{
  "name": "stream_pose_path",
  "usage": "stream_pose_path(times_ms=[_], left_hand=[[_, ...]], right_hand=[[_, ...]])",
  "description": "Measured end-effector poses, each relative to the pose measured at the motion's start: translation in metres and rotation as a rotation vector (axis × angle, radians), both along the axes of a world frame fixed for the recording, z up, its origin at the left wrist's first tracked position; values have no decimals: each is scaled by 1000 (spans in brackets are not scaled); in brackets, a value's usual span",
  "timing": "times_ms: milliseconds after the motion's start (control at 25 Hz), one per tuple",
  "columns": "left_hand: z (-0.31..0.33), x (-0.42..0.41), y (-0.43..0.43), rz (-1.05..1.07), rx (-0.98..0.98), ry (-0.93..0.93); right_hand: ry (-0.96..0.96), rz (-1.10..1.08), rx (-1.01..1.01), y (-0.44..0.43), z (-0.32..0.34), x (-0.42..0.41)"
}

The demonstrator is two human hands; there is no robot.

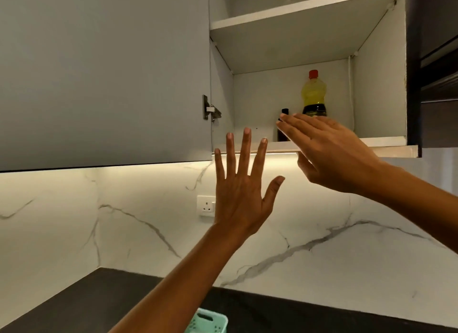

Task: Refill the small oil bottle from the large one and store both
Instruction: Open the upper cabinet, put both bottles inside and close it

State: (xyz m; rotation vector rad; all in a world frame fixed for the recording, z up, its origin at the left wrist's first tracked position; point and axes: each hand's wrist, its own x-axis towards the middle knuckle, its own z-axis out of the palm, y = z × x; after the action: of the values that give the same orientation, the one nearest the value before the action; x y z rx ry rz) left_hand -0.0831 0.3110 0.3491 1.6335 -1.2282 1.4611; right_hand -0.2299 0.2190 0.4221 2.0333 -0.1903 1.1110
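A large bottle of yellow oil (313,94) with a red cap stands upright on the lowest shelf (386,141) of the open wall cabinet. To its left stands a small dark bottle (282,130) with a black cap, partly hidden by my right hand. My right hand (327,154) is raised in front of the shelf edge, fingers straight and pointing left, holding nothing. My left hand (243,189) is raised below the cabinet with fingers spread wide, empty. I cannot tell whether my right fingertips touch the small bottle.
The grey cabinet door (104,72) hangs open to the left on its hinge (210,108). A second shelf (297,15) sits above. A wall socket (205,205) is on the marble backsplash. A mint-green basket (208,322) stands on the black countertop (322,315).
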Motion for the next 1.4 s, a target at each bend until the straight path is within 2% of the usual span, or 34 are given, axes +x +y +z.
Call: stream_pose_path(times_ms=[160, 360, 600, 680, 800, 880, 1040, 1240, 1400], left_hand=[[9, -12, 78, 154, -81, -24], [25, -19, 193, 407, -255, -49], [31, 1, 299, 532, -449, 78], [33, 15, 319, 464, -476, 201], [36, 33, 329, 113, -412, 492], [35, 38, 331, -82, -355, 581], [35, 35, 332, -181, -388, 553], [31, 12, 322, -255, -424, 469], [25, -18, 299, -313, -416, 260]], right_hand=[[-114, 125, 42, 72, -10, 3], [-237, 327, -10, 166, -12, 13], [-253, 499, -83, 264, -4, 43], [-252, 500, -153, 292, 7, 63], [-142, 455, -265, 325, 26, 95], [-33, 360, -311, 340, 39, 111], [84, 155, -375, 345, 50, 117], [52, 154, -466, 330, 47, 86], [-45, 237, -458, 305, 37, 45]])
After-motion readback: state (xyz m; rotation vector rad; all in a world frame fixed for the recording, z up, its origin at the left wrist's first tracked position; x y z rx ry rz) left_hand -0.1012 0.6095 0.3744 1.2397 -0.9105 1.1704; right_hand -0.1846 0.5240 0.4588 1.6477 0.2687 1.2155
